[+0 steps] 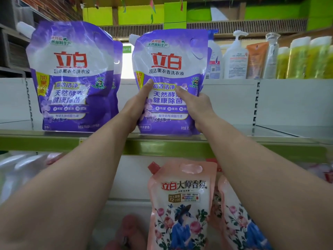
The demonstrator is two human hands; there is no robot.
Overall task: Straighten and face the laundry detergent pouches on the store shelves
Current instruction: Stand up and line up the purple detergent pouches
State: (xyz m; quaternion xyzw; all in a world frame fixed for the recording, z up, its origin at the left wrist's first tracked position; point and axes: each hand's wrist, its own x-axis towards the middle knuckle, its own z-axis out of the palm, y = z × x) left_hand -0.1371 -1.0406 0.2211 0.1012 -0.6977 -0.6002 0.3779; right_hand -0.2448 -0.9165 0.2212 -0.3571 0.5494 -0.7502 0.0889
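While both hands grip it, the purple pouch stands upright on the shelf.

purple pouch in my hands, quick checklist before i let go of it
1. Both hands grip it: left hand and right hand clasp the held purple pouch at its sides: ok.
2. Label faces front: ok.
3. Upright: slight tilt: not ok.
4. Base seated on the green-edged shelf: cannot tell.
5. In line with the neighbouring purple pouch: sits a bit lower in view: cannot tell.
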